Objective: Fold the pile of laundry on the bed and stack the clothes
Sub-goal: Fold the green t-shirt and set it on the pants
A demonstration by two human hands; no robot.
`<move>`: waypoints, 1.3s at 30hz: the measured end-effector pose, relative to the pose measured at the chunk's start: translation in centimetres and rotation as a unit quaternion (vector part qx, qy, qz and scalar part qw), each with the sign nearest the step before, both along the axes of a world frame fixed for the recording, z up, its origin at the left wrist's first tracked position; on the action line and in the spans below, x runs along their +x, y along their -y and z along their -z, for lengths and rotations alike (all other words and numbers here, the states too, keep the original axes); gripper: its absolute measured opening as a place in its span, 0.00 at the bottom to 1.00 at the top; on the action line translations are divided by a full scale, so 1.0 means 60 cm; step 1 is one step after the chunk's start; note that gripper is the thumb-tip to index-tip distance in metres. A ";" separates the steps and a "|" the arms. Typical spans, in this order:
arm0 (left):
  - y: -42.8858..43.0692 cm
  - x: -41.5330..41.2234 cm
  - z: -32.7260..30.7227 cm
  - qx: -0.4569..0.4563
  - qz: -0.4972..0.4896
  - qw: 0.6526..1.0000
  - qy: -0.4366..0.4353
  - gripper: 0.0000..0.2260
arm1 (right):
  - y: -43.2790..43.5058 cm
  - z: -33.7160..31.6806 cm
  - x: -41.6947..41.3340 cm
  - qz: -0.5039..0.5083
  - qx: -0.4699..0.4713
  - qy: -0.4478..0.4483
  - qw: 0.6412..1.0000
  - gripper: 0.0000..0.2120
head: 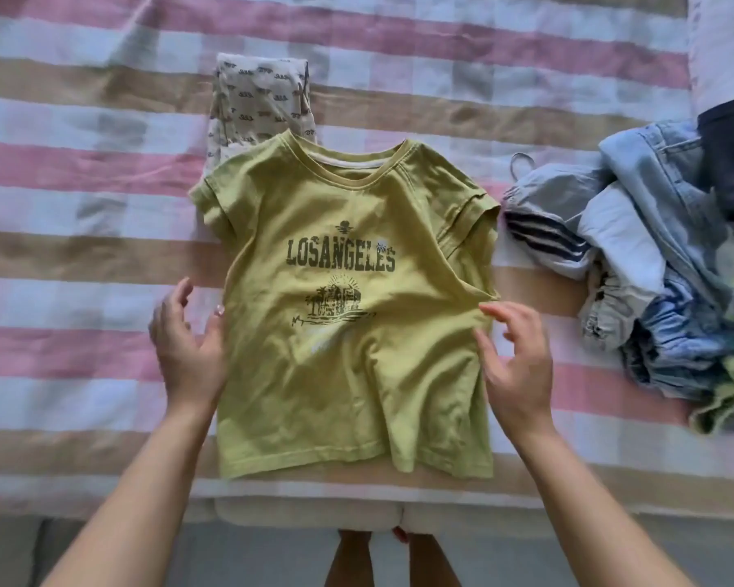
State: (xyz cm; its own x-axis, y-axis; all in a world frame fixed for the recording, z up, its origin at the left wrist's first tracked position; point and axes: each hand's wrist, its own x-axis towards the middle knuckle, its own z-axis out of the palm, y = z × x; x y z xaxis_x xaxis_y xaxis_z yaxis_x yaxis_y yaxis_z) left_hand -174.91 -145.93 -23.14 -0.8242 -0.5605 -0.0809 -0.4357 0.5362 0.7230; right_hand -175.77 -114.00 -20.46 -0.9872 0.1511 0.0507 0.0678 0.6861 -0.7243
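Fingers (494,310) spread: left hand (187,345), right hand (522,366) flank T-shirt (348,374)

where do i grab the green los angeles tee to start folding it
Probably by its long side edges, coming in from either side. The green T-shirt lies flat with the print up and the collar away from the person. The left hand could pinch the edge below the left sleeve, the right hand the opposite edge, then turn each side inward.

Bright, soft, even daylight with only faint shadows. The laundry pile (670,264) at 3 o'clock is smeared with blur. The bedspread (81,171) stripes bend slightly toward 12 and 9 o'clock.
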 end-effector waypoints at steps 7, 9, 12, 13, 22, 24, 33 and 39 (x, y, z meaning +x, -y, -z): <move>-0.059 0.238 0.031 0.091 -0.098 0.987 0.087 0.16 | -0.010 0.032 0.221 -0.012 0.035 0.114 0.993 0.12; -0.071 0.255 0.032 0.080 -0.110 0.988 0.078 0.17 | -0.008 0.037 0.235 -0.018 0.044 0.123 0.991 0.15; -0.082 0.269 0.030 0.073 -0.131 0.986 0.065 0.17 | -0.002 0.047 0.247 -0.046 0.054 0.142 0.987 0.20; -0.082 0.272 0.030 0.072 -0.130 0.987 0.063 0.18 | 0.000 0.051 0.250 -0.052 0.059 0.148 0.986 0.21; -0.058 0.283 0.040 0.135 -0.125 0.980 0.076 0.23 | -0.001 0.068 0.242 -0.050 0.094 0.101 0.989 0.15; -0.056 0.280 0.045 0.186 -0.176 0.965 0.060 0.18 | -0.007 0.068 0.239 -0.029 0.065 0.079 0.994 0.11; -0.061 0.281 0.062 0.135 -0.210 0.967 0.055 0.09 | -0.100 0.067 0.251 0.250 0.007 0.097 0.963 0.10; -0.090 0.270 0.059 0.150 -0.195 0.966 0.074 0.18 | -0.108 0.071 0.233 0.160 0.085 0.133 0.974 0.13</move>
